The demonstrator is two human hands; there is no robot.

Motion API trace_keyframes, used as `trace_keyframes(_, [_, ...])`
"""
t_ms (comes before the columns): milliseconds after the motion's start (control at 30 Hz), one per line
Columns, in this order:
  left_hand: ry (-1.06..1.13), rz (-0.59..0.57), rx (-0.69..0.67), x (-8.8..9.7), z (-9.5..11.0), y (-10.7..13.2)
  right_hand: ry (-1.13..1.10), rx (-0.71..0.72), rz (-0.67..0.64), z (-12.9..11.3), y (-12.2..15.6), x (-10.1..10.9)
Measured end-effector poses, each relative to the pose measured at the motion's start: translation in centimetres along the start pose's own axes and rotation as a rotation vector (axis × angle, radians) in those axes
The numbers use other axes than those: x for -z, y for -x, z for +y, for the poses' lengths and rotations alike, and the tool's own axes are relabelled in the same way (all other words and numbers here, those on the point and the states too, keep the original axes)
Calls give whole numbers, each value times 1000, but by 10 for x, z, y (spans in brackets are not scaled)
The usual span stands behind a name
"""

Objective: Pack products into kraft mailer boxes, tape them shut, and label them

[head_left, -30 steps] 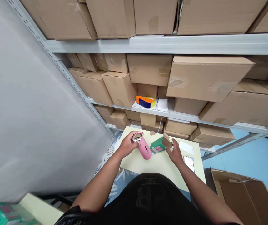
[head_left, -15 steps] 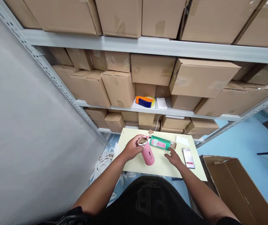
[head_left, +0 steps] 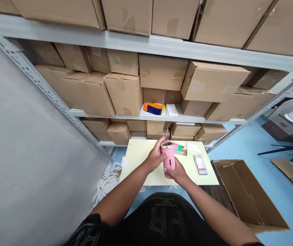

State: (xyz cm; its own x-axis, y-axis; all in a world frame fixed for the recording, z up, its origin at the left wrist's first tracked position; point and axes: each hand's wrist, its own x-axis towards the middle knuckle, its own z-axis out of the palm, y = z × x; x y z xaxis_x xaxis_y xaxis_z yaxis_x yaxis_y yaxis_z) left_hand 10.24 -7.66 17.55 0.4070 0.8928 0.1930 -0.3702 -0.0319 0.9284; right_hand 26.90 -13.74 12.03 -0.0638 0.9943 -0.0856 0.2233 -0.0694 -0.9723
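A pink tumbler (head_left: 170, 162) with a shiny metal rim at its top is held above the table, slightly tilted. My left hand (head_left: 156, 157) grips its upper part from the left, thumb across the front. Around its lower right side wrap the fingers of my right hand (head_left: 177, 171). Behind the tumbler, a green box (head_left: 179, 148) lies on the cream table (head_left: 138, 160), mostly hidden by the tumbler and my hands. A pink loop shows beside the rim.
A phone (head_left: 200, 164) and a white box (head_left: 193, 147) lie at the table's right. An open carton (head_left: 251, 194) stands on the floor there. Shelves of cardboard boxes (head_left: 122, 94) rise behind, holding orange and blue tape rolls (head_left: 154, 108). Paper scraps (head_left: 108, 181) litter the floor left.
My right hand has left the green box's end and closed around the tumbler's lower part. The tumbler is more upright and in front of the green box. The view has shifted slightly.
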Motion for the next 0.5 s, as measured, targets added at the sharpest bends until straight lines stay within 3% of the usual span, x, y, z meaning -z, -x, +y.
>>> trace_keyframes(100, [-73,147,42,-16,-13,-4,35,-11,68,-4,3,9])
trace_keyframes(200, [-55,261,88,-30,-18,-10,-127,8,-14,-13,10,25])
trace_keyframes(367, [230,183,141,-56,-14,-26,-589,-52,-337,-28,19,55])
trace_keyframes(433, [241,171,130,-68,-16,-31,-592,-50,-355,-25,17,64])
trace_keyframes(500, [148,187,120,-79,-19,-35,-498,-2,-258,-17,11,73])
